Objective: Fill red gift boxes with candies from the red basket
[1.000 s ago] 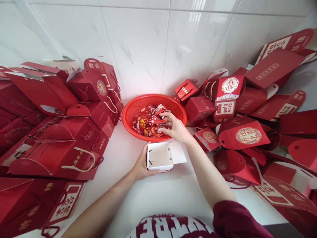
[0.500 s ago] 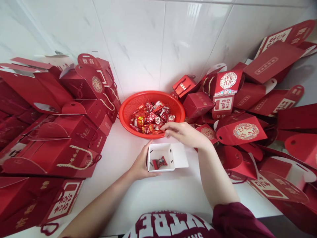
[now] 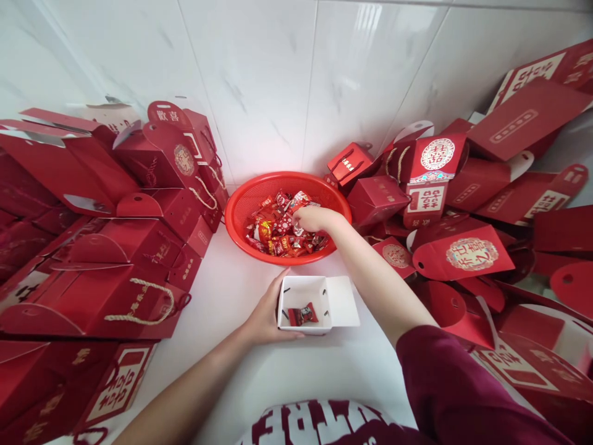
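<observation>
My left hand (image 3: 267,313) is wrapped round the left side of a small gift box (image 3: 307,288), white inside, with its flap (image 3: 343,301) folded out to the right. One red wrapped candy (image 3: 303,314) lies on the floor of the box. Behind it stands a red plastic basket (image 3: 241,196) holding many wrapped candies (image 3: 280,232). My right hand (image 3: 314,219) is down among the candies on the right side of the basket. Its fingers are bent and pressed together; the fingertips are partly hidden, so what they hold does not show.
Red gift boxes (image 3: 106,296) with cord handles are stacked along the left side of the white table (image 3: 213,358). More red boxes (image 3: 463,247) lie heaped on the right, near my right arm. A white tiled wall (image 3: 259,80) rises behind the basket.
My right hand has moved from the basket's front rim forward into the candies. The left hand still holds the box with the one candy in it. The whole view has shifted slightly.
</observation>
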`<state>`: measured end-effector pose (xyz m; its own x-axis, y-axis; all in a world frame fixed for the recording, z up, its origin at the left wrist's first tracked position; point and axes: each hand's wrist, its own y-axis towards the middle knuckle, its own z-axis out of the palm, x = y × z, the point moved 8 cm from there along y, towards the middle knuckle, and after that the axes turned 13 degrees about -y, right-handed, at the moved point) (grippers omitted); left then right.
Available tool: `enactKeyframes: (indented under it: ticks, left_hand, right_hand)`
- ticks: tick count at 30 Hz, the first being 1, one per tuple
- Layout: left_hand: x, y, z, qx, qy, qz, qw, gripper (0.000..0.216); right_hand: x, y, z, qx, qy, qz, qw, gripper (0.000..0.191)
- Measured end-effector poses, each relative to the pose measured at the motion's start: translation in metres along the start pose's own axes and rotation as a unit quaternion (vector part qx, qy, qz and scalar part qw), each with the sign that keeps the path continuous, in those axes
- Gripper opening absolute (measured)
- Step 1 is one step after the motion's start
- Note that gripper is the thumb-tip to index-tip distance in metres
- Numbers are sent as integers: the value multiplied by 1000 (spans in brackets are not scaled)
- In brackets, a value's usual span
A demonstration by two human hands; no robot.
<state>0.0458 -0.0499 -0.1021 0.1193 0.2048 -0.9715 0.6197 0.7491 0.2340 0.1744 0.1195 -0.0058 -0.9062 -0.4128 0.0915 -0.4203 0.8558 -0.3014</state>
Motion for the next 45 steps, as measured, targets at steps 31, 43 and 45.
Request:
enactKeyframes:
  ticks: [31,43,45]
  left_hand:
    - [-1,1,0,-5,-30,-16,999,126]
    - [2,0,-1,-3,-33,-14,999,126]
    - [3,0,-1,-3,-32,-17,999,126]
  right_hand:
    - [53,34,48,124,86,-297,943,51]
    - [47,38,49,121,90,-270,951,51]
    - [47,37,48,124,102,-272,949,50]
